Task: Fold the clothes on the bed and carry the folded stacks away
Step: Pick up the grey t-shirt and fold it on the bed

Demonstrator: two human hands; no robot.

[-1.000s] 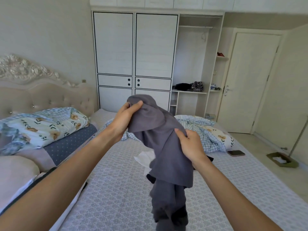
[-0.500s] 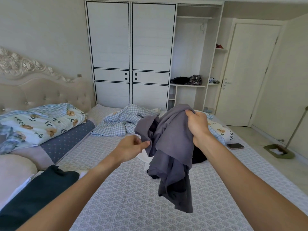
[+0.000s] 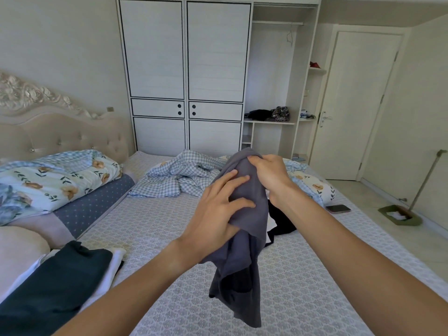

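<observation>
Landmark: bed with grey patterned cover (image 3: 135, 229); every place below is given against it.
Item in hand: dark grey soft-knit garment (image 3: 244, 214), held up in the air over the middle of the bed, bunched and unfolded, its lower part hanging free just above the cover.
Right hand (image 3: 269, 173): fingers curled over the top of the grey garment, gripping a gathered fold; it bears the weight.
Left hand (image 3: 215, 214): fingers spread and nearly straight, lying flat against the front of the garment; thumb hidden behind the cloth, so whether it pinches cannot be told.
Done, judged: dark navy folded garment (image 3: 55, 280) lies on white folded cloth (image 3: 114, 263) at the near left edge of the bed, beside the pillows. Reads as the start of a finished stack.
Left to fold: black garment (image 3: 281, 219) lies loose on the bed just behind the held piece; a bit of white cloth under it, too hidden to name.
Step in hand, judged: finding an edge or seam so the grey piece can be opened and laid flat. No fold made in it yet.
Progress, judged: early to middle. Two pieces stacked, one in hand, at least one waiting; nothing carried away.
Also on bed: crumpled blue-and-white checked quilt (image 3: 179, 178) at the far side; floral pillow (image 3: 48, 180) near the headboard; dark phone (image 3: 338, 209) at the right edge.
Off bed: white wardrobe (image 3: 184, 69) beyond the far side, its open shelf holding dark clothes.
</observation>
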